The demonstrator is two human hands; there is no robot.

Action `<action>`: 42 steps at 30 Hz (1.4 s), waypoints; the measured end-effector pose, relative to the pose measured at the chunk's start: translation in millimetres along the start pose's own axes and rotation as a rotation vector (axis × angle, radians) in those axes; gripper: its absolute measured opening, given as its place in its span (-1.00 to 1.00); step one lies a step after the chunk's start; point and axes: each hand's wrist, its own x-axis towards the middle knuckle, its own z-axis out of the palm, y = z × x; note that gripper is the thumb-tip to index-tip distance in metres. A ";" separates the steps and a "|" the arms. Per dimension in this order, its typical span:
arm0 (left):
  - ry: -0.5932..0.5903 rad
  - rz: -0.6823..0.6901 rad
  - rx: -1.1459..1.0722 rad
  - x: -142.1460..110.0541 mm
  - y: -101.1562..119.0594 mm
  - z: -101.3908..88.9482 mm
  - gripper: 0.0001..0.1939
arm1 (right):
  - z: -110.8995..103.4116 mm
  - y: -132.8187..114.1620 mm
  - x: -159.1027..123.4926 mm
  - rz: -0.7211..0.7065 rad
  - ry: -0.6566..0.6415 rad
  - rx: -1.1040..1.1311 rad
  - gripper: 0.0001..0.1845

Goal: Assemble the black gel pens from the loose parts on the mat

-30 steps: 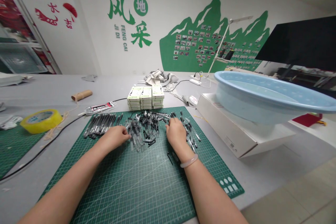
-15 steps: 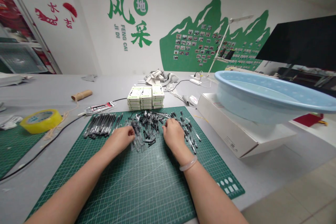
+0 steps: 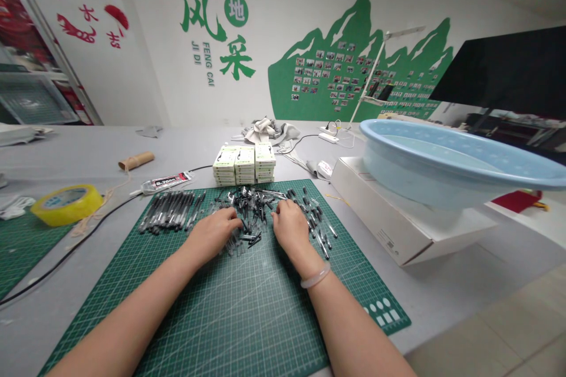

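grip half-curled, hold unclear: left hand (image 3: 216, 231) and right hand (image 3: 290, 227) reach into pen parts (image 3: 253, 203) mid-frame; their thinness calls for a light pinch.

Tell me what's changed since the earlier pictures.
The left hand has moved right, over the loose pen parts; the right hand has shifted slightly left. Whether either took hold of or let go of anything is hidden. The small boxes, blue basin and yellow tape stayed put.

The basin (image 3: 398, 182) is pale blue, the mat (image 3: 247, 306) green (white-gridded, too).
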 end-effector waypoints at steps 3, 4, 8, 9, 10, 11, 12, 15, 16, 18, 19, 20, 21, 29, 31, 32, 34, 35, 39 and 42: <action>0.007 0.042 0.040 1.6 -0.1 0.7 -0.76 | -0.3 0.0 0.0 0.004 -0.003 0.001 -0.91; 0.010 0.061 0.058 2.1 -0.5 1.0 -0.78 | -0.6 0.0 0.1 0.003 -0.001 0.001 -0.91; 0.020 0.122 0.101 3.2 -1.5 1.7 -0.82 | -1.4 0.0 -0.1 -0.007 0.012 -0.004 -0.90; 0.023 0.132 0.106 3.3 -1.4 1.8 -0.83 | -1.5 0.0 -0.2 -0.010 0.016 -0.006 -0.90; 0.027 0.144 0.109 3.5 -1.2 1.9 -0.84 | -1.5 0.0 -0.2 -0.012 0.018 -0.007 -0.91; 0.033 0.153 0.109 3.7 -0.9 2.2 -0.84 | -1.4 -0.1 -0.2 -0.013 0.020 -0.008 -0.91; 0.041 0.158 0.106 4.0 -0.7 2.7 -0.85 | -1.4 -0.1 -0.2 -0.015 0.020 -0.007 -0.91; 0.071 0.139 0.090 4.6 -1.1 4.6 -0.79 | -1.6 -0.2 0.0 -0.015 0.019 -0.002 -0.91; 0.079 0.120 0.090 4.7 -1.7 5.2 -0.77 | -1.7 -0.1 0.1 -0.015 0.018 0.000 -0.91; 0.087 0.092 0.098 4.2 -3.8 6.0 -0.80 | -1.9 0.0 0.0 -0.013 0.015 0.003 -0.91; 0.090 0.090 0.103 3.7 -5.1 6.2 -0.82 | -1.8 0.1 -0.2 -0.012 0.014 0.003 -0.92; 0.091 0.098 0.108 3.2 -6.4 6.2 -0.85 | -1.7 0.2 -0.3 -0.012 0.014 0.003 -0.92; 0.092 0.111 0.110 2.7 -7.5 6.2 -0.86 | -1.4 0.3 -0.5 -0.014 0.015 0.004 -0.92; 0.104 0.257 0.167 5.8 -7.1 7.8 -0.87 | 0.2 0.5 -0.5 -0.021 0.017 0.026 -0.92; 0.108 0.307 0.183 6.5 -5.6 8.8 -0.89 | 0.2 0.3 -0.6 -0.019 0.019 0.031 -0.93; 0.112 0.326 0.191 6.6 -5.0 9.3 -0.90 | 0.2 0.2 -0.6 -0.019 0.022 0.034 -0.93; 0.122 0.349 0.202 7.0 -4.3 10.4 -0.92 | 0.6 0.0 -0.6 -0.021 0.027 0.045 -0.93; 0.126 0.359 0.204 7.4 -4.2 10.8 -0.93 | 0.9 -0.1 -0.6 -0.023 0.031 0.053 -0.93; 0.129 0.410 0.208 11.0 -5.3 12.0 -0.91 | 1.6 -0.2 -0.3 -0.032 0.046 0.089 -0.94; 0.137 0.443 0.191 13.8 -6.3 12.3 -0.89 | 1.1 0.0 0.0 -0.027 0.051 0.137 -0.95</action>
